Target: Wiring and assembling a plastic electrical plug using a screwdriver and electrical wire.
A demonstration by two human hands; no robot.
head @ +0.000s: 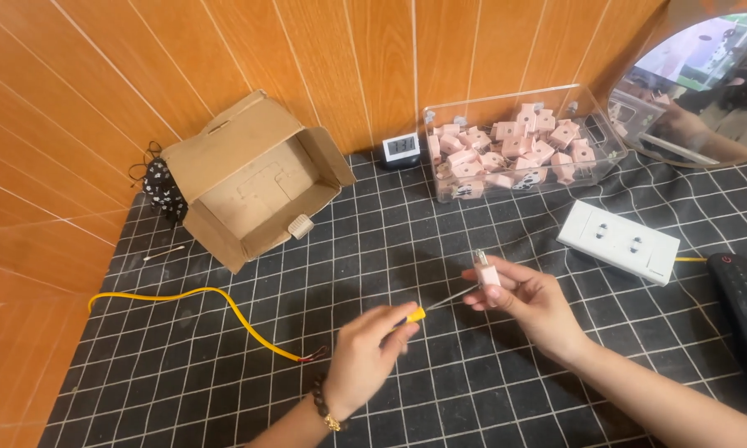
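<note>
Between the two hands, above a black grid-patterned mat (490,390), a thin metal screwdriver with a yellow-tipped handle (427,309) runs from one grip to the other. The left hand (365,353) is closed around its handle, fingers curled tight. Its shaft tip meets a small pale pink plastic plug (487,271), which the right hand (529,300) pinches between thumb and fingertips, prongs up. Beyond the right hand's grip lies a white two-socket power strip (618,241), and farther back a clear plastic box (593,124) holds many more pink plugs (506,149). Left of the left hand's grip, a yellow cable with bared ends (216,303) curves across the mat, near an open cardboard box (253,178).
</note>
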